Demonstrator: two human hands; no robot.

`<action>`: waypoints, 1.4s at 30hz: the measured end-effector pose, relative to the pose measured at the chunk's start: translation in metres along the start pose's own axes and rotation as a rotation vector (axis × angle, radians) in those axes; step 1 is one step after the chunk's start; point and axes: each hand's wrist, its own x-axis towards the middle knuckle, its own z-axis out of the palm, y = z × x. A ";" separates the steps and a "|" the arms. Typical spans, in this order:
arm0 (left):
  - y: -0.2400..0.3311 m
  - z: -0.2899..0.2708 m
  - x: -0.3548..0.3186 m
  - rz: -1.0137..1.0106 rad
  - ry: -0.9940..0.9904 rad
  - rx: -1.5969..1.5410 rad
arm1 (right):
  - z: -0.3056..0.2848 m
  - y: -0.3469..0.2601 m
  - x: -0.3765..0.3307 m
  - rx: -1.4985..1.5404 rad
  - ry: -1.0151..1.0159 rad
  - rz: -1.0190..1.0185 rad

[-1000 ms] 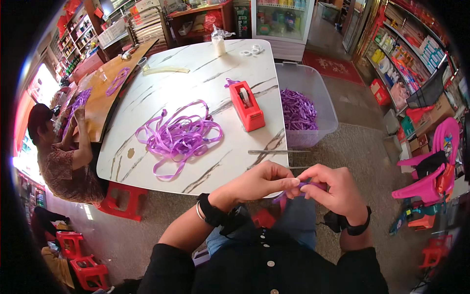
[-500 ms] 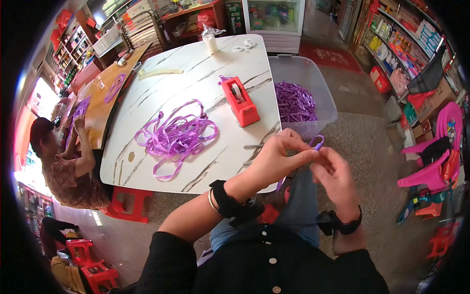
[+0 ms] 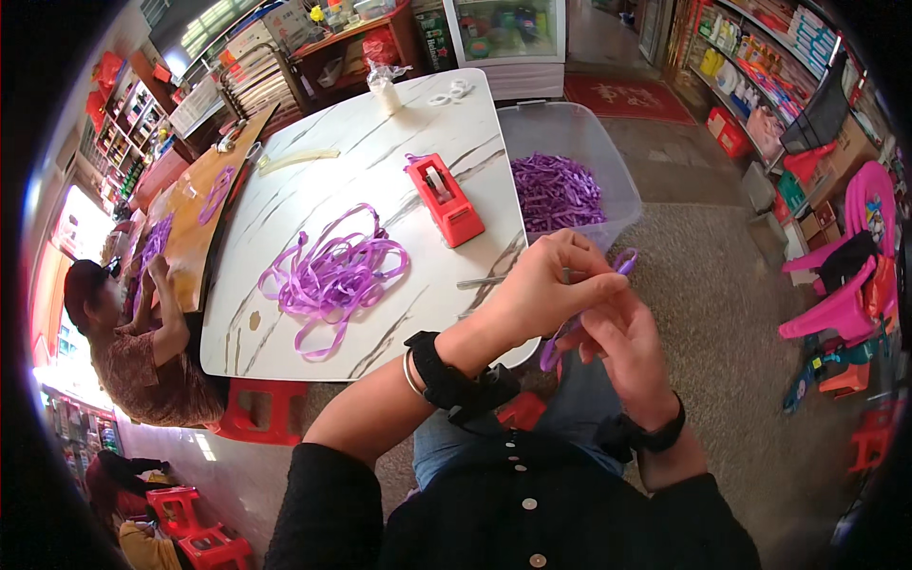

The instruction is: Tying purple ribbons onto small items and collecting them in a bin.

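Near the table's front right corner, my left hand pinches a purple ribbon between thumb and forefinger. A small loop of it sticks up past the fingertips, and another stretch hangs below the hands. Close against it, my right hand has its fingers curled in on the same ribbon; its exact hold is partly hidden. On the table lies a loose pile of long purple ribbons. To the right of the pile stands a red tape dispenser, with a bit of purple ribbon at its far end.
A clear plastic bin full of short purple pieces stands beside the white marbled table. White tape rolls and a cup sit at the far edge. A person works at the left with purple ribbons, beside red stools.
My hands have drawn closer together around the ribbon, the right hand turning inward and under the left. The view has shifted slightly, so the table sits further left.
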 end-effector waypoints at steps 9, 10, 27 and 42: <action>0.011 -0.013 -0.002 -0.297 -0.052 -0.601 | 0.003 0.017 -0.012 -0.099 -0.153 0.109; 0.013 -0.016 -0.002 -0.324 -0.025 -0.792 | 0.000 0.028 -0.015 -0.190 -0.209 0.081; 0.010 -0.087 -0.078 -0.319 0.020 -0.725 | -0.082 0.049 -0.015 -1.211 0.124 -0.420; -0.013 -0.087 -0.103 -0.402 -0.070 -0.032 | -0.069 0.006 0.012 -1.278 0.346 -0.594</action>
